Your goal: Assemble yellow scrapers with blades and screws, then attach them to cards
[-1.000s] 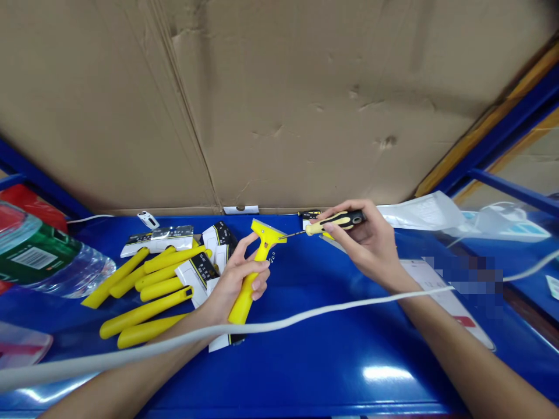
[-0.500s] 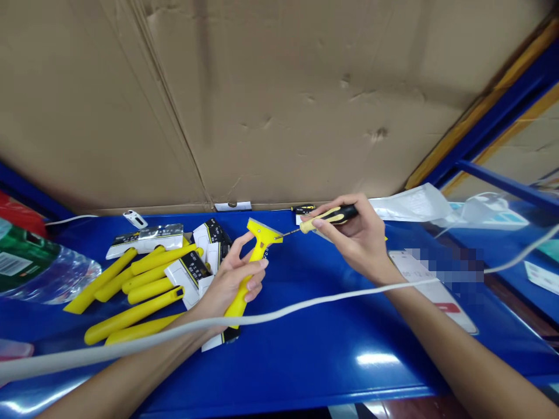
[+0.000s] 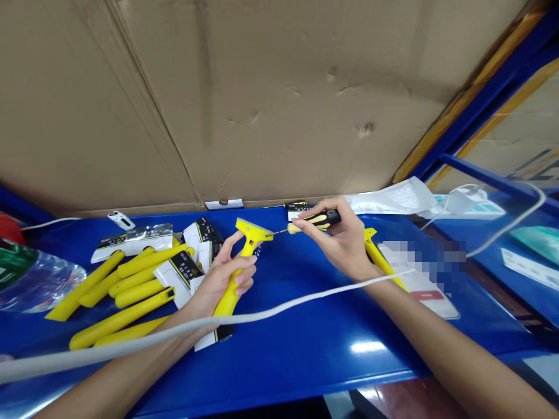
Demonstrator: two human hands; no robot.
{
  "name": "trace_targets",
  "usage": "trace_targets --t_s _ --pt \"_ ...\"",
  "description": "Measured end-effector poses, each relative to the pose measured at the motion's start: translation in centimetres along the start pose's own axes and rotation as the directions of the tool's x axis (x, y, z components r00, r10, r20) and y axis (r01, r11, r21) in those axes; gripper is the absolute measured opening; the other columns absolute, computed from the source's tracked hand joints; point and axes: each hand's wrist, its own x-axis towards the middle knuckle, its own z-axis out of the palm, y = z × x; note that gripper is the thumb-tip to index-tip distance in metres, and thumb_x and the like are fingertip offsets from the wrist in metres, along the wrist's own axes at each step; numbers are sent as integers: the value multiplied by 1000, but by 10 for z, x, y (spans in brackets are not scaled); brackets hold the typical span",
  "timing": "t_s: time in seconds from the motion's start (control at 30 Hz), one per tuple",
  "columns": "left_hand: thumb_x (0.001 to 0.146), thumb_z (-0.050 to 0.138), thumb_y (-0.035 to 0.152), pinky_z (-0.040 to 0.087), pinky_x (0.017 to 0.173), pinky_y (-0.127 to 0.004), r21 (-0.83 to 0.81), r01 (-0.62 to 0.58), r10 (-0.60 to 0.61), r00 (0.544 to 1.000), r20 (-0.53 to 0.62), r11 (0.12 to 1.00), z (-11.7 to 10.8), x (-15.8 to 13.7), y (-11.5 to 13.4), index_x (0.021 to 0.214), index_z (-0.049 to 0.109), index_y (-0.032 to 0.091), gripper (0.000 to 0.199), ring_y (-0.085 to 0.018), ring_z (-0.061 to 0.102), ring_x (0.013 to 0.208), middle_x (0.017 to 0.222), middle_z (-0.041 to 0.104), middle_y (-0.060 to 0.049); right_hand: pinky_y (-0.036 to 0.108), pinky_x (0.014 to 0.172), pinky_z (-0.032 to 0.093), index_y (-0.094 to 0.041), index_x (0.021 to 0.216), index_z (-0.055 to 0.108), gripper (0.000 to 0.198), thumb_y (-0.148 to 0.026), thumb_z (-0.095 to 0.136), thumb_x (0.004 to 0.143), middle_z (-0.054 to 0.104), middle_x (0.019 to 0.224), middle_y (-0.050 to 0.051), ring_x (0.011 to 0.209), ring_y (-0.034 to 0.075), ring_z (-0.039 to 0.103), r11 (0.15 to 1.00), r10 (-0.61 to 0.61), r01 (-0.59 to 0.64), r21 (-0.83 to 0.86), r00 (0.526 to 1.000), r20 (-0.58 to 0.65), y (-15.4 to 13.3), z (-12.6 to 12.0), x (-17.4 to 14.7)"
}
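My left hand [image 3: 233, 273] is wrapped round the handle of a yellow scraper [image 3: 250, 243], whose wide head points up and away from me. In my right hand [image 3: 340, 238] is a screwdriver [image 3: 312, 221] with a cream and black handle. Its thin shaft reaches left, and the tip meets the right end of the scraper head, at a small screw. Left of my left hand lie several yellow handles [image 3: 126, 314] in a loose pile, with black-and-white packets [image 3: 179, 270] among them. Another yellow scraper [image 3: 379, 256] lies partly hidden behind my right wrist.
A white cable [image 3: 279, 311] crosses in front, over both forearms. On the blue shelf [image 3: 305, 349] are a plastic bottle [image 3: 39, 279] at left, a small white device [image 3: 121, 220], a pale phone-like slab [image 3: 430, 297] and clear plastic wrapping [image 3: 393, 198]. Cardboard [image 3: 279, 105] forms the back.
The view has shifted slightly, so things sit a little further left. The yellow scraper behind my right wrist shows more now. Both hands keep their holds, with the screwdriver tip still at the scraper head.
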Motion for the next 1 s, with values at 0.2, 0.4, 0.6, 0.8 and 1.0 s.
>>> trace_targets --t_s 0.2,0.4,0.6,0.8,1.0 --pt "79 93 12 26 45 -17 2 -35 35 999 -15 999 -5 5 1 163 43 32 100 -5 38 45 62 43 15 48 110 66 -31 132 57 39 -38 82 103 76 141 9 130 26 77 976 4 -40 216 986 165 2 -1 -4" --pt "80 92 13 29 44 -17 23 -37 36 999 29 999 -3 3 0 165 41 33 100 -5 38 44 61 42 15 42 88 70 -30 111 62 34 -42 90 96 80 104 3 99 24 83 1000 -8 9 9 999 -34 3 0 -2" --pt "78 93 12 30 42 -18 7 -26 26 1000 0 1000 3 -3 2 166 40 31 105 -4 38 44 69 49 14 47 98 71 -31 120 58 40 -45 88 97 79 125 6 110 25 82 976 69 -76 204 997 39 4 0 1" --pt "82 92 15 30 45 -18 31 -8 7 999 35 999 -1 -2 0 166 41 33 100 -5 37 45 66 45 14 47 100 70 -30 120 59 41 -45 89 96 78 126 7 109 25 82 988 32 -31 151 999 1 5 -1 2" --pt "87 89 17 31 46 -16 39 3 -4 1000 31 999 -2 -2 1 168 39 34 97 -6 37 46 61 41 14 44 88 72 -29 113 60 41 -48 91 93 80 101 3 94 24 82 993 66 -63 101 998 -24 7 -1 3"
